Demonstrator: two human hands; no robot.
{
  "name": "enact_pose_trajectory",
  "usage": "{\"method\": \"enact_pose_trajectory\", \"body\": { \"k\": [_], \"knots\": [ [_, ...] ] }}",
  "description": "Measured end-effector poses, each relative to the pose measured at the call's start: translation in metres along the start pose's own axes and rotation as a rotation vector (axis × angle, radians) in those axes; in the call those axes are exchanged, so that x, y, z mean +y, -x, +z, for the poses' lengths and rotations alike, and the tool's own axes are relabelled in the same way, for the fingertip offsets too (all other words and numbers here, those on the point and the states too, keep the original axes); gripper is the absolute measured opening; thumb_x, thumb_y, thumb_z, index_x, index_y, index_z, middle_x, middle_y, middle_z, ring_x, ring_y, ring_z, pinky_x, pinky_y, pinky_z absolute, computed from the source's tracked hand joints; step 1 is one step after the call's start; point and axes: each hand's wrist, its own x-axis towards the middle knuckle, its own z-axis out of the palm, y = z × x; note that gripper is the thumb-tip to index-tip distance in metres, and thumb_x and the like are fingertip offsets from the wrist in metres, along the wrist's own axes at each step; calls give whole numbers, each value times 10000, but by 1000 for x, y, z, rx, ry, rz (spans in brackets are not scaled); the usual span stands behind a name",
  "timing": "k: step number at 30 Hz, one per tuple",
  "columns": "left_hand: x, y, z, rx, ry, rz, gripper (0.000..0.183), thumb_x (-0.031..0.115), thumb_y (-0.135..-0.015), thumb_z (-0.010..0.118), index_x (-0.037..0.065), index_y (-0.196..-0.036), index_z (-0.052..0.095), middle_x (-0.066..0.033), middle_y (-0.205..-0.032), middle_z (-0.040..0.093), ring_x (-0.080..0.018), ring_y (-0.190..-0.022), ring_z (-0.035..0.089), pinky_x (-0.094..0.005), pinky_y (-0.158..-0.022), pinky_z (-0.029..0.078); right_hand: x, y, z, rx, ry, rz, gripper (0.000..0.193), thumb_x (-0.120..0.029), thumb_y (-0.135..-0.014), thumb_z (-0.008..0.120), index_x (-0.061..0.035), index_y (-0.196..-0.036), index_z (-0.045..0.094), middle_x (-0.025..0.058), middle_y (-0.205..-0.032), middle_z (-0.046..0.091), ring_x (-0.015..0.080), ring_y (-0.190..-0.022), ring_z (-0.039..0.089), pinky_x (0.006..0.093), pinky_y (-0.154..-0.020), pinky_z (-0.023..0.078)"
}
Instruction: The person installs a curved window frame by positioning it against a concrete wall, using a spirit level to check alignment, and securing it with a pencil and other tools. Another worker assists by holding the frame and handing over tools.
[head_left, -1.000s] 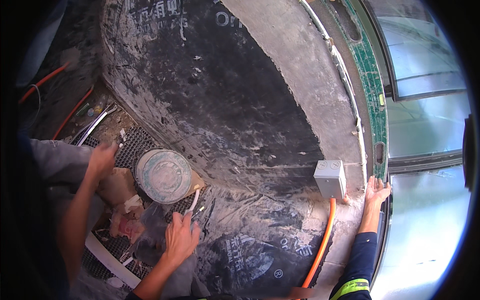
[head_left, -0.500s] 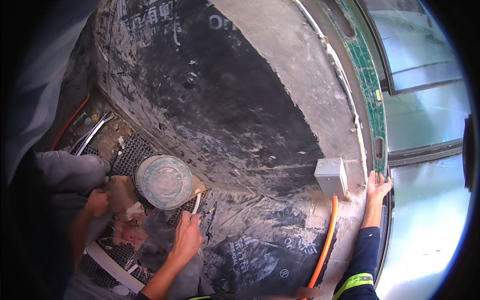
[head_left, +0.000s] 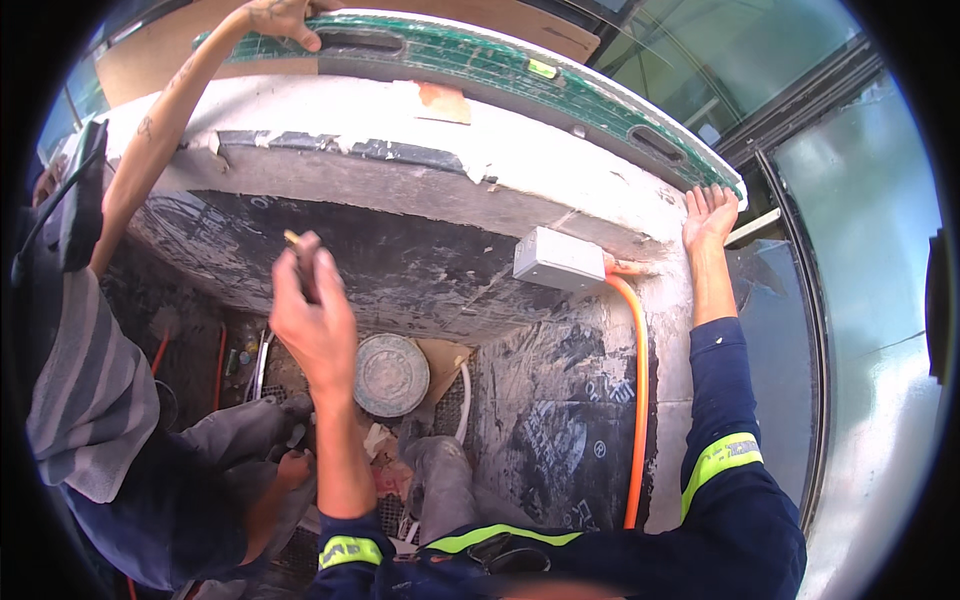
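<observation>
A long green spirit level with hand slots and a yellow-green vial stands on edge along the top of the low wall. At its right end my right hand, palm up, has its fingers curled against the lower edge. My left hand is raised over the wall's dark face, closed on a thin pencil-like stick; only its yellowish tip shows. Another person's hand grips the level's far left end. A small reddish-brown chip lies on the ledge below the level.
A grey junction box juts from the wall, with an orange conduit running down from it. A lidded bucket stands below, by a white pipe. The co-worker is close on my left. Glass panels rise at right.
The view has swung up and left, bringing the ledge and the co-worker's hand on the level into sight. My left hand has risen from beside the bucket. My right hand stays at the level's end.
</observation>
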Motion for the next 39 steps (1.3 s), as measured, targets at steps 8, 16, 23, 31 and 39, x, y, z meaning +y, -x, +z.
{"method": "enact_pose_trajectory", "body": {
  "k": [8, 16, 23, 31, 39],
  "knots": [
    [16, -235, 43, -159, 606, -586, 431, 88, -1050, 674, -76, -1399, 481, -234, -1201, 665, -75, -672, 428, -253, -590, 414, 6, 5, 1, 25, -43, 6, 795, -387, -1056, 559, 52, -1660, 285, 231, -1732, 319, 436, -1549, 402, 526, -1292, 331],
    [-12, -279, 95, -150, 751, -812, 330, 132, -1065, 681, -31, -1325, 559, -229, -1183, 634, -104, -671, 427, -287, -612, 438, 3, 14, 6, 63, -32, 2, 752, -379, -1082, 530, 91, -1637, 336, 217, -1715, 359, 385, -1524, 440, 514, -1287, 340],
    [40, -208, 109, 192, 506, -597, 505, 248, -1085, 578, -15, -1499, 453, -113, -1154, 509, -135, -758, 457, -310, -648, 444, 1, 21, 12, 81, -5, -23, 754, -344, -1067, 508, 106, -1642, 322, 234, -1716, 356, 383, -1506, 470, 494, -1270, 381],
    [172, -60, 218, -748, 55, 401, 581, 66, -1027, 694, 89, -1589, 552, -107, -982, 576, -209, -829, 658, -366, -686, 550, -7, 26, 18, 76, 32, -8, 745, -331, -1082, 478, 120, -1647, 295, 239, -1742, 314, 374, -1513, 464, 476, -1266, 386],
    [240, -31, 355, -828, 216, 939, 344, 85, -883, 734, 123, -1219, 668, -63, -936, 678, -257, -971, 691, -508, -1072, 463, -1, 21, 11, 61, -43, 45, 587, -332, -1116, 438, 53, -1559, 458, 186, -1597, 494, 295, -1424, 532, 448, -1231, 397]
  ]
}}
